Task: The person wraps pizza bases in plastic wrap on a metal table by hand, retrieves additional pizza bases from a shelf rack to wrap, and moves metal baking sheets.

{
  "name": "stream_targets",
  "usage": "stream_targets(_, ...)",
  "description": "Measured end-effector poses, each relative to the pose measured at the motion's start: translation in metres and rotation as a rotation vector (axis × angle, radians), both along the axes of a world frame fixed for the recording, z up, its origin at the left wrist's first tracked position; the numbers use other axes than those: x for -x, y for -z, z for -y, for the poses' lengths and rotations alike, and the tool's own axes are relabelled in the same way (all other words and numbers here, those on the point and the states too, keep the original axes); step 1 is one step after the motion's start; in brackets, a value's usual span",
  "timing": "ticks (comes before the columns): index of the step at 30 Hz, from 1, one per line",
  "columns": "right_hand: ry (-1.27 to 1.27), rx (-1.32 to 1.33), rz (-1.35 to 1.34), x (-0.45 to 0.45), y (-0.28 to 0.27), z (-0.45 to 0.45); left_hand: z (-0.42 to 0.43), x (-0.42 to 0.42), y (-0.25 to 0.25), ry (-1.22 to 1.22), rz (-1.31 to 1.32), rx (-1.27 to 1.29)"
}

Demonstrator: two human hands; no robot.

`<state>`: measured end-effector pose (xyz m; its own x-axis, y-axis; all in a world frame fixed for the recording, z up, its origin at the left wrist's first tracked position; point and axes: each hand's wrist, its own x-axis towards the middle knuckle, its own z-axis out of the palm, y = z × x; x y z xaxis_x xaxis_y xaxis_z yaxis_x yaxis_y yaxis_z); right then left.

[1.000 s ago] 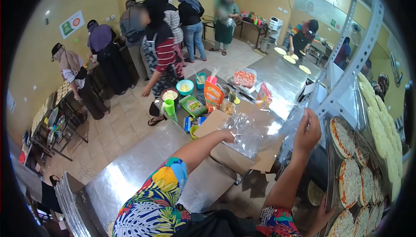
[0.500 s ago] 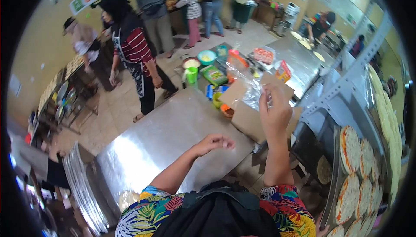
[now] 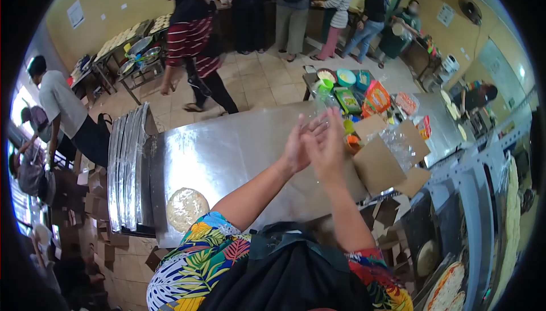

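My left hand [image 3: 298, 145] and my right hand [image 3: 326, 154] meet above the metal table [image 3: 244, 140], fingers pointing away from me. A thin clear plastic bag [image 3: 325, 105] shows faintly at their fingertips; both hands seem to pinch it, though its edges are hard to make out. On the table's left part lies a round, flat pizza base [image 3: 187, 209] under shiny clear plastic. Right of my hands stands an open cardboard box [image 3: 380, 166] with crumpled clear plastic [image 3: 398, 145] inside.
A stack of metal trays [image 3: 129, 169] stands at the table's left end. Beyond the box are bowls, an orange packet [image 3: 376, 99] and a green packet [image 3: 346, 99]. Topped pizzas [image 3: 446, 288] sit on a rack [image 3: 478, 197] at right. A person in a striped top [image 3: 193, 44] walks beyond the table.
My right hand has come left from over the box with clear plastic, and my left hand has risen to meet it. My view has turned left, bringing the wrapped base into full sight.
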<state>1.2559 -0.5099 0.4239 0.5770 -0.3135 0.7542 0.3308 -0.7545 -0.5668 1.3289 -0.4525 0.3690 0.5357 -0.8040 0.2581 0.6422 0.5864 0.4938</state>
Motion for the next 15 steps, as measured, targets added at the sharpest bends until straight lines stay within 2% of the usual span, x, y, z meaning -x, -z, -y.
stream_targets(1,0.051,0.106,-0.02,-0.008,0.01,-0.006,0.001,0.013,0.001,-0.073,0.089,-0.109)
stream_targets(2,0.128,0.204,-0.053,-0.01,0.025,-0.006,-0.003,0.026,0.007,-0.01,0.081,-0.131)
stream_targets(4,0.004,0.08,-0.049,-0.016,0.044,-0.01,-0.025,0.033,0.018,-0.179,-0.005,-0.149)
stream_targets(6,-0.054,0.084,0.028,-0.008,0.046,-0.009,-0.028,0.052,0.008,-0.331,-0.029,-0.226)
stream_targets(7,0.005,0.063,0.026,-0.003,0.05,-0.01,-0.033,0.069,-0.003,-0.413,-0.031,-0.285)
stream_targets(8,0.006,0.04,0.032,0.0,0.051,-0.011,-0.031,0.075,-0.003,-0.372,-0.024,-0.299)
stream_targets(9,-0.009,0.015,0.039,-0.003,0.053,-0.007,-0.024,0.076,-0.004,-0.497,-0.028,-0.325)
stream_targets(10,0.092,0.035,0.145,-0.008,0.056,-0.01,-0.023,0.073,-0.006,-0.634,-0.029,-0.342)
stream_targets(11,0.096,0.03,0.145,-0.007,0.062,-0.003,-0.026,0.053,0.007,-0.631,-0.026,-0.346)
stream_targets(13,0.085,-0.463,0.202,-0.006,0.074,0.009,-0.037,0.003,0.048,-0.694,-0.161,-0.3)
stream_targets(14,-0.047,-0.864,0.13,0.0,0.066,0.013,-0.039,0.001,0.048,-0.727,-0.168,-0.309)
stream_targets(15,-0.187,-1.262,0.035,0.006,0.059,0.016,-0.037,0.003,0.047,-0.797,-0.032,-0.448)
